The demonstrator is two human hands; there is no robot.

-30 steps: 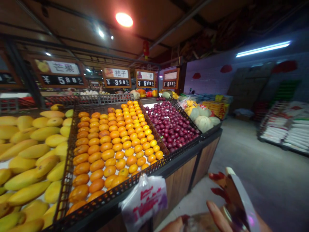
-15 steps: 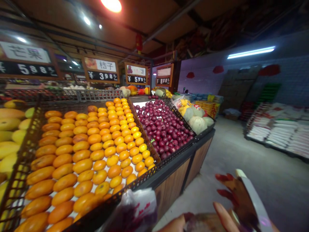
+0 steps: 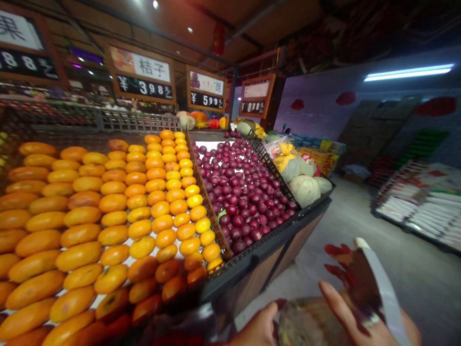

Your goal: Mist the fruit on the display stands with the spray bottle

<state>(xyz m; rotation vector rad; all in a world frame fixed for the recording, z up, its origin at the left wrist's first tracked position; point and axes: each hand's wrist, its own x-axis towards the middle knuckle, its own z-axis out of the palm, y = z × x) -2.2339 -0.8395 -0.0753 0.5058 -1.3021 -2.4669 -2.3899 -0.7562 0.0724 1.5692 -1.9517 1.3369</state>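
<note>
My right hand [image 3: 363, 307], with red-painted nails, is low at the right and grips a flat, white-edged thing like a phone [image 3: 383, 293]. Its forefinger also lies across a brownish round bundle [image 3: 309, 322] at the bottom edge. My left hand [image 3: 257, 329] is only partly in view and its thumb rests against the same bundle from the left. Both hands hover over the floor just off the front corner of the fruit stand [image 3: 252, 271]. What the bundle is I cannot make out.
The stand holds oranges [image 3: 118, 221], dark purple fruit [image 3: 245, 192] and pale melons [image 3: 306, 187] in black mesh crates, with price signs [image 3: 144, 77] above. A crumpled plastic bag [image 3: 183, 327] hangs at the stand's front edge. Grey floor [image 3: 360, 226] runs right towards stacked sacks [image 3: 421, 202].
The view has swung right and closer along the stand, so the mangoes have left the picture. The plastic bag has slid to the bottom edge. Both hands keep their hold.
</note>
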